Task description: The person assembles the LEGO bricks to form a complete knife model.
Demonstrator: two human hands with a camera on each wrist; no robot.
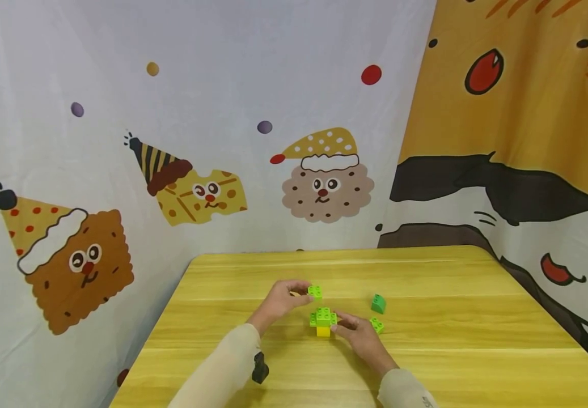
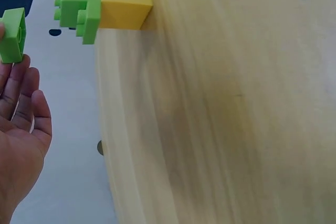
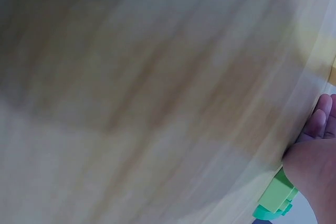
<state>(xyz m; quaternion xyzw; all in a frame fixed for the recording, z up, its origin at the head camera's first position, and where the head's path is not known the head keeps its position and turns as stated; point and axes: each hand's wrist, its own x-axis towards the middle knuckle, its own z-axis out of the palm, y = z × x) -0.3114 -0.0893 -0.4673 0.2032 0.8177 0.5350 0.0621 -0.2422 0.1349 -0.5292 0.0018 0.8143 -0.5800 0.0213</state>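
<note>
Reaches in from the lower left with the left hand (image 1: 284,298), out of a cream sleeve (image 1: 222,365) with a black device (image 1: 260,368) beside it. Pinches a small lime-green studded plastic brick (image 1: 315,292) between thumb and fingers, with the other fingers loosely curved. Holds it raised above the yellowish wood-grain table (image 1: 253,277), just beyond the stack and apart from it.

Reaches in from the lower right with the right hand (image 1: 361,335), angled up and inward. Grips the right end of the stack between thumb and fingers — cannot tell in the right wrist view how the fingertips press, with that contact out of sight.

Counts in the upright stack: one yellow plastic block (image 1: 323,331) at the bottom, one wider lime-green studded layer (image 1: 313,319) jutting out on both sides, one lime-green studded top brick (image 1: 323,317). Cannot tell whether to count that layer as one piece or two.

Counts two loose bricks on the table, both near the right hand — one dark-green curved plastic brick (image 1: 378,304), one lime-green loose brick (image 1: 377,325).
</note>
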